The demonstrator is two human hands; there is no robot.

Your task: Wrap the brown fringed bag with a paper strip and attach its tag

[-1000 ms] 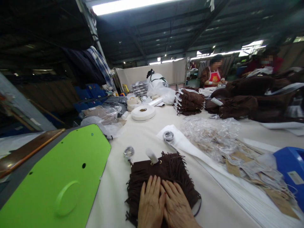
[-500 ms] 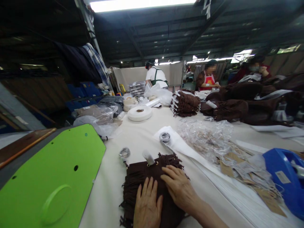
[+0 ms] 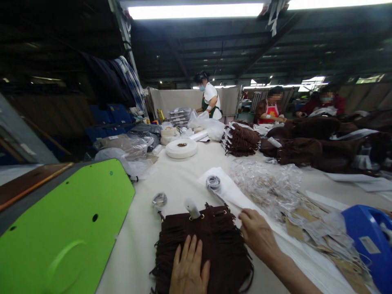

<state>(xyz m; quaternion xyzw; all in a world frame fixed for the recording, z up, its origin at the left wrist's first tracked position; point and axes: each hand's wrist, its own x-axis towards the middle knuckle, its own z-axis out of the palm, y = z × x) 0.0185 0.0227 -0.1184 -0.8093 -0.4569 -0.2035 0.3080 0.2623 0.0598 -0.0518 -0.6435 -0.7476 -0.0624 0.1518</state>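
A dark brown fringed bag (image 3: 217,241) lies flat in front of me, with gold eyelets and a white-wrapped piece (image 3: 192,208) standing at its top edge. My left hand (image 3: 190,265) rests flat on the middle of the bag, fingers stretched out. At the bag's upper right edge, my right hand (image 3: 259,234) has its fingers curled in a pinch at the fringe; the fingertips are partly hidden. Above the bag's top corners lie two wrapped coils, the left coil (image 3: 159,199) and the right coil (image 3: 213,182).
On the left stands a green panel (image 3: 70,220). A white tape roll (image 3: 181,148), stacked fringed pieces (image 3: 241,139) and brown bags (image 3: 301,149) lie farther back. Clear plastic (image 3: 266,179), tags (image 3: 324,220) and a blue dispenser (image 3: 367,241) are at right. Several people work beyond.
My right hand has slid off the bag's middle to its right edge, and its fingers have curled. My left hand stays flat on the bag. The view has tilted slightly up.
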